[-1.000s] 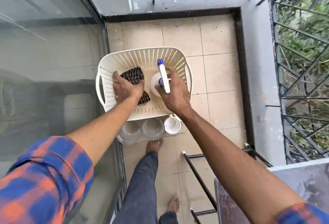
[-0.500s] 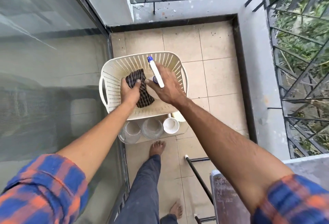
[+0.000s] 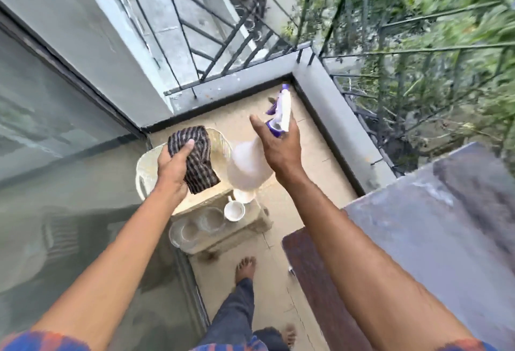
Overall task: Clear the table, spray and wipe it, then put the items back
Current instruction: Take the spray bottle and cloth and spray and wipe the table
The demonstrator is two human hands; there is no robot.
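Left hand gripping striped cloth, right hand holding unlabelled spray bottle

The tiled balcony floor carries a low pale stool beside the glass door. On the stool sit a cream perforated basket, a white cup and clear glass dishes, close together. The grey counter stands at right, bare and streaked.

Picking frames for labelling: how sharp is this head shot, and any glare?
Head view: motion blur smears the railing and foliage; the spray bottle is soft, the cloth sharper; even daylight; the glass door shows dim reflections, no harsh glare.
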